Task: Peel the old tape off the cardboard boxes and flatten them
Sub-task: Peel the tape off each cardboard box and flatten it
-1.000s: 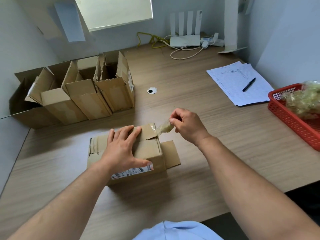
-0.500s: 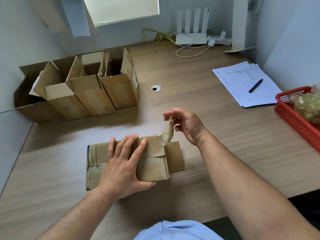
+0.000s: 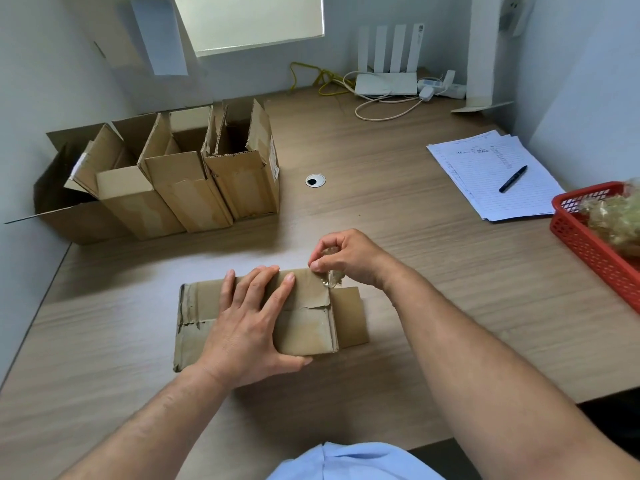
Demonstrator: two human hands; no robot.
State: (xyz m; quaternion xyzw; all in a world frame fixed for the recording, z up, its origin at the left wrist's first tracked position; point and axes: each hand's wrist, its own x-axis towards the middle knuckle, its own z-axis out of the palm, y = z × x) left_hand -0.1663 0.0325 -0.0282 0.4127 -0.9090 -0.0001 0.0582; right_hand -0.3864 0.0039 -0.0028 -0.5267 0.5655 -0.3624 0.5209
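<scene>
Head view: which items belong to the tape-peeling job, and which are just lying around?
Job: left hand pressing the box; right hand pinching tape; upright boxes; probably the red basket holding a crumpled clear wad.
Lying about: papers, pen, router.

Brown cardboard box (image 3: 301,327) is seen on wood-grained table (image 3: 415,237); right of the box, a red lattice basket (image 3: 588,244), white lined paper (image 3: 485,174).
</scene>
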